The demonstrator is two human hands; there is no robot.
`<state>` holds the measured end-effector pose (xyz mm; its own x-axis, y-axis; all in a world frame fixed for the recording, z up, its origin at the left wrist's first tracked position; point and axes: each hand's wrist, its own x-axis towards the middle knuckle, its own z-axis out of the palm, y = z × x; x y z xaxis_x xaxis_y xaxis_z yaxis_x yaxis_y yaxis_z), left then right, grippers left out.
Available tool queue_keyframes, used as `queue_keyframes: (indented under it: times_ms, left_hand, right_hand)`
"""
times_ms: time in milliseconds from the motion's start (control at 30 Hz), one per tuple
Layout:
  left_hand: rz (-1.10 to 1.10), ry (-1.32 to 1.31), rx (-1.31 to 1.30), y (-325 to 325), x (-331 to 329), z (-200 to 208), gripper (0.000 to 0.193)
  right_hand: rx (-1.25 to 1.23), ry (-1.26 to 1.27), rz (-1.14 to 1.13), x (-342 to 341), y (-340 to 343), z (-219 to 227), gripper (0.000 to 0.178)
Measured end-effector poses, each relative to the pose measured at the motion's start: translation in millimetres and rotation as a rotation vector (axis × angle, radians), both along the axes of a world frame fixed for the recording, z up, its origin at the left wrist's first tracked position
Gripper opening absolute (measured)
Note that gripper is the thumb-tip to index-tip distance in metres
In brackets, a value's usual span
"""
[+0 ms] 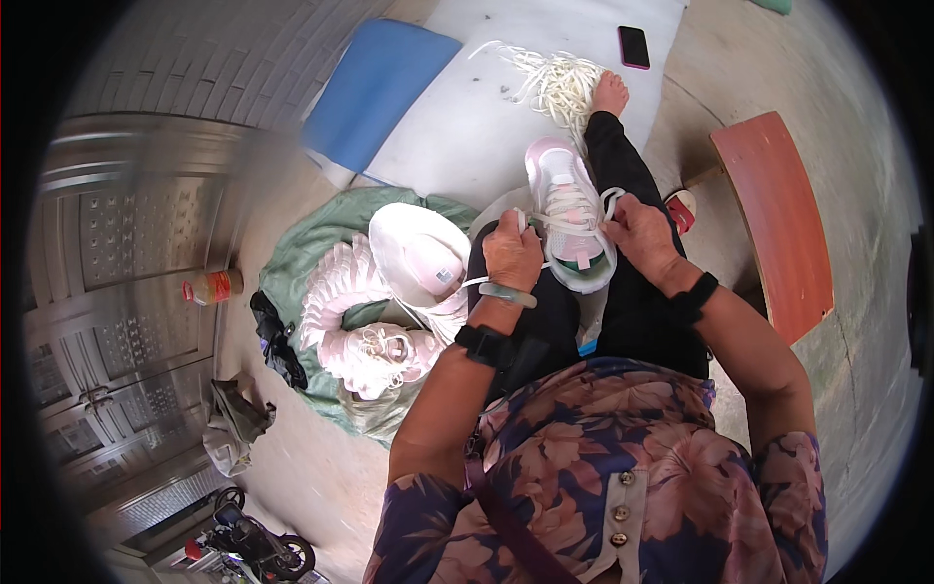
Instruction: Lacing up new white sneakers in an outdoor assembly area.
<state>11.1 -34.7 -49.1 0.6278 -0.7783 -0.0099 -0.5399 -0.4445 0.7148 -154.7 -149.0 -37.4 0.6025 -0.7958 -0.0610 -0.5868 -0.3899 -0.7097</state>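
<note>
A pale pink and white sneaker (555,164) rests on my lap between my thighs, its toe pointing away from me. White laces (569,206) cross its tongue, and a green patch shows inside the collar. To the left of the shoe, my left hand (513,255) is closed on one lace end. My right hand (642,238) pinches a loop of the other end on the right side. One lace strand trails past my left wrist. Left of my knee lies a curved row of nested pink-white shoe uppers (326,302), with a larger white piece (416,248) beside it.
Loose white laces (559,83) lie piled on a white sheet (438,127) by my bare foot. A phone (633,47) and a blue mat (384,88) are there too. Green cloth (302,238) sits under the uppers. At right stands a wooden stool (783,224).
</note>
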Motion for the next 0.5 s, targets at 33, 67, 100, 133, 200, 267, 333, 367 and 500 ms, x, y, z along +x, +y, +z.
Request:
queue_keyframes:
  times_ms: [33, 67, 100, 133, 200, 267, 333, 367, 500]
  left_hand:
    - [-0.004, -0.002, 0.004, -0.9, -0.5, -1.6, 0.012]
    - [0.0, -0.002, 0.002, -2.0, -1.7, -2.5, 0.012]
    - [0.009, -0.003, 0.006, -2.9, -3.1, -2.8, 0.014]
    - [0.019, -0.004, 0.009, -3.9, -4.3, -2.7, 0.016]
    - [0.02, -0.046, -0.009, -5.9, -6.9, -2.2, 0.017]
    - [0.02, -0.086, -0.027, -6.1, -8.1, -2.0, 0.018]
    - [0.047, -0.042, -0.004, -5.3, -7.6, -2.6, 0.009]
    - [0.047, -0.042, -0.006, -4.4, -6.8, -3.2, 0.009]
    - [-0.006, -0.004, 0.007, -1.2, -3.6, -5.2, 0.014]
  right_hand:
    - [0.036, 0.0, 0.01, -3.8, -0.2, 2.7, 0.015]
    - [0.062, -0.005, 0.007, -6.1, 1.2, 4.5, 0.017]
    - [0.092, -0.033, 0.043, -6.0, 5.0, 4.8, 0.014]
    - [0.091, -0.033, 0.046, -3.7, 10.0, 3.9, 0.014]
    - [0.226, -0.187, 0.196, 7.0, 21.8, -1.0, 0.01]
    - [0.379, -0.286, 0.145, 24.1, 33.8, -8.7, 0.009]
    - [0.372, -0.249, 0.115, 38.0, 42.3, -15.1, 0.01]
    - [0.366, -0.186, 0.092, 43.4, 45.2, -17.5, 0.01]
    - [0.368, -0.082, 0.021, 52.2, 50.4, -21.8, 0.01]
